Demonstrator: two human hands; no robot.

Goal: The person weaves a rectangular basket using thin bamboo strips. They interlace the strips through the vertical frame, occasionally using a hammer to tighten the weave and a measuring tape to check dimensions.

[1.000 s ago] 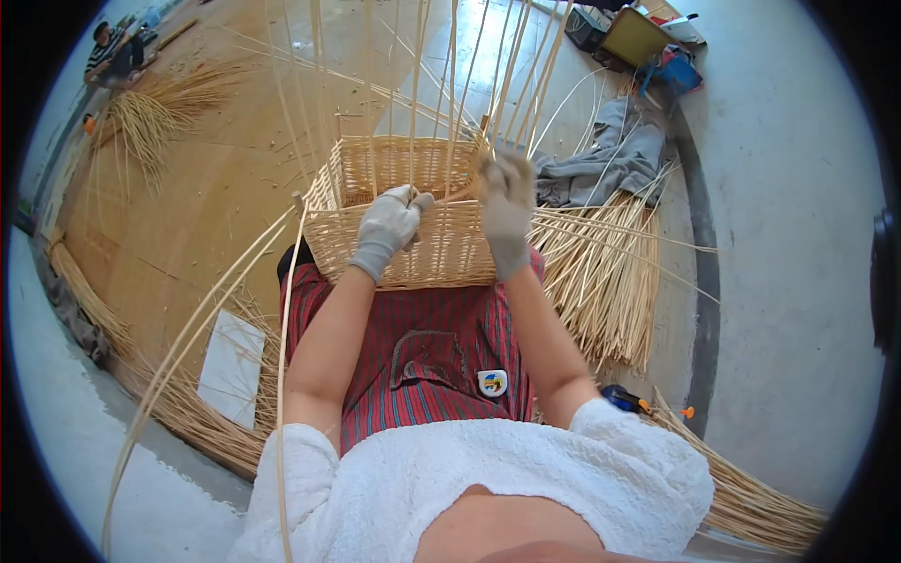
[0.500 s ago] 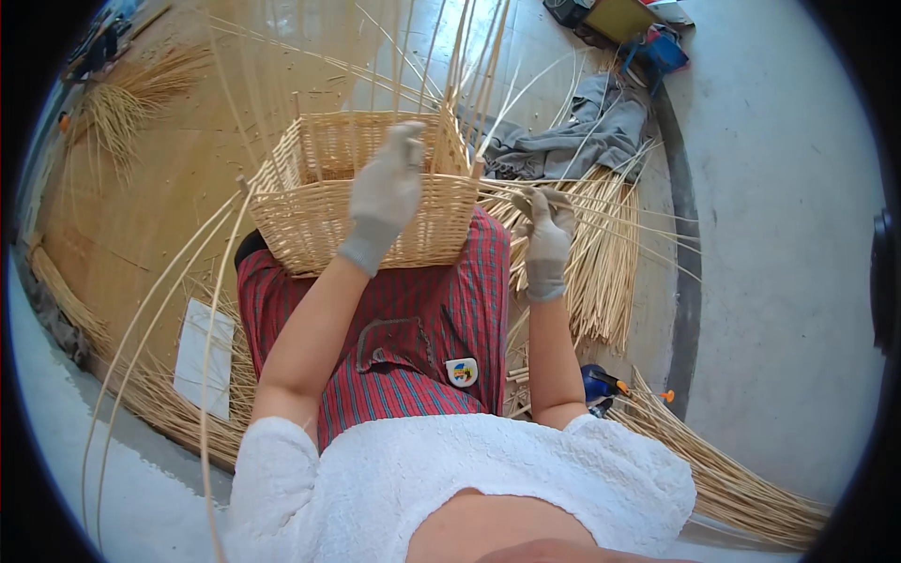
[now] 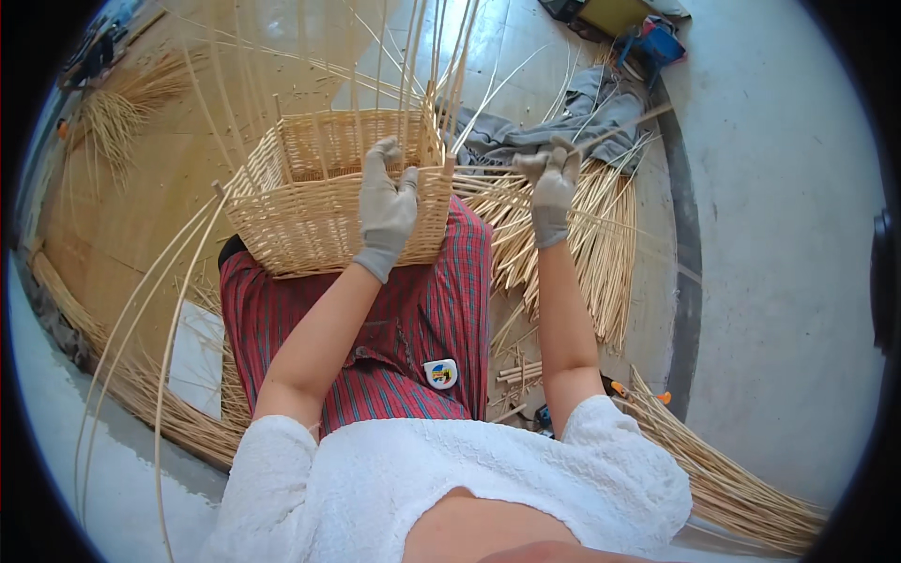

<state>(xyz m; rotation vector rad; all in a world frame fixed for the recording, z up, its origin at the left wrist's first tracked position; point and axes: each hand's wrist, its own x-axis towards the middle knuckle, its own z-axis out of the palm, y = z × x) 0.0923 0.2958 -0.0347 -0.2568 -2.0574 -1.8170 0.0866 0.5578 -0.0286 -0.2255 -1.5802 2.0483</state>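
Note:
A square basket of pale woven cane [image 3: 328, 220] rests on my lap, with tall thin stakes [image 3: 352, 66] rising from it. My left hand [image 3: 387, 211], in a grey-white glove, is at the top of the near wall, right of its middle. Thumb and fingers are apart there, and I see nothing held between them. To the right of the basket, my gloved right hand [image 3: 554, 188] is closed on a cane strand [image 3: 619, 129] running out from the basket's right corner. More loose strands [image 3: 601, 220] trail below that hand.
A bundle of cut cane [image 3: 601, 272] lies on the floor at right, beside a grey cloth [image 3: 582, 117]. Another bundle [image 3: 713, 464] is at lower right. A white tape measure [image 3: 440, 373] sits on my lap. Long strands [image 3: 141, 310] curve out at left.
My right hand has moved up and away, swinging a strand upward. My left hand has come down slightly with its thumb spread. The basket has shifted a little left.

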